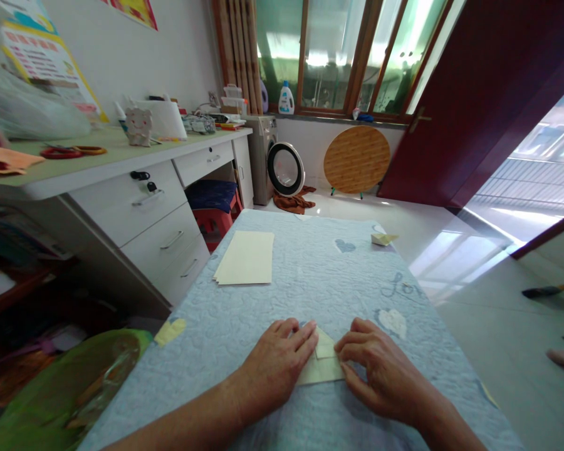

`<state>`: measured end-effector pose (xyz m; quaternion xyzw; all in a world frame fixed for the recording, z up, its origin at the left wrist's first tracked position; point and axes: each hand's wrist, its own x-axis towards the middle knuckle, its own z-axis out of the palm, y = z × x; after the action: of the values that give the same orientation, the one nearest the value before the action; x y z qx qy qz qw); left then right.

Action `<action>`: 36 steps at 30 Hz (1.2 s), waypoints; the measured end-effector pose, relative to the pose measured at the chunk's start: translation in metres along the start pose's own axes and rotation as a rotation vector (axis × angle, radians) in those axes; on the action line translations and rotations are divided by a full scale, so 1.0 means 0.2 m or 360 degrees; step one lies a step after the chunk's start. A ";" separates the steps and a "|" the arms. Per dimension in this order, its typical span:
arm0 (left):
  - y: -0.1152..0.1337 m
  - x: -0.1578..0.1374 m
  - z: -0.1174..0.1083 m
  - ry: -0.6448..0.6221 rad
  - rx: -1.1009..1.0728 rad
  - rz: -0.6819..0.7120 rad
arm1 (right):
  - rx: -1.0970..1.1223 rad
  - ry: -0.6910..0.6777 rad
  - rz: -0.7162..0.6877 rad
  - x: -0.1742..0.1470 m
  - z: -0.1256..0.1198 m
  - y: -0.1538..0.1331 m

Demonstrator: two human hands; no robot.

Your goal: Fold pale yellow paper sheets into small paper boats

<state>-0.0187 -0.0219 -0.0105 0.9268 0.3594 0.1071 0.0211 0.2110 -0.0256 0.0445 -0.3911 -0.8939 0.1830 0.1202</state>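
Note:
A pale yellow folded paper (323, 363) lies on the blue quilted cloth (310, 269) near the front edge. My left hand (275, 363) rests flat on the paper's left part, fingers pointing right. My right hand (380, 369) presses its fingertips on the paper's right side along a fold. Most of the paper is hidden under both hands. A stack of pale yellow sheets (245, 258) lies further back on the left of the cloth. A small folded paper piece (383, 238) sits at the far right corner.
A white desk with drawers (136, 200) stands at the left, with scissors (73, 151) on top. A green object (66, 388) is at the lower left. A washing machine (282, 164) and a round wooden tabletop (356, 159) stand by the far wall. Glossy floor lies at the right.

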 end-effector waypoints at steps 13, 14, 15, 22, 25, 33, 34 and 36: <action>-0.03 -0.01 0.03 0.0026 -0.0042 0.0008 | 0.0131 -0.0045 0.0203 -0.03 -0.02 0.09; -0.03 -0.01 0.03 0.0035 -0.0053 0.0001 | 0.0181 -0.0021 0.0217 -0.03 -0.01 0.10; -0.03 0.00 0.03 0.0045 -0.0070 -0.0006 | 0.0227 0.0004 0.0219 -0.02 -0.01 0.10; -0.02 0.00 -0.09 0.0018 -0.0446 -0.0049 | 0.0305 -0.0089 0.0139 0.01 0.02 0.03; -0.02 0.00 -0.12 -0.0010 -0.0542 -0.0044 | 0.0255 -0.0144 0.0134 0.02 0.03 0.02; -0.01 -0.01 -0.12 -0.0026 -0.0556 -0.0065 | 0.0291 -0.0071 0.0091 0.02 0.05 0.03; -0.02 0.00 -0.12 -0.0018 -0.0558 -0.0065 | 0.0300 -0.0063 0.0089 0.02 0.05 0.03; -0.02 0.00 -0.12 0.0002 -0.0557 -0.0069 | 0.0333 -0.0058 0.0084 0.02 0.05 0.04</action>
<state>-0.0263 -0.0200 0.0123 0.9010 0.3550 0.1680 0.1843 0.2092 -0.0201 0.0329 -0.3966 -0.8613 0.2854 0.1393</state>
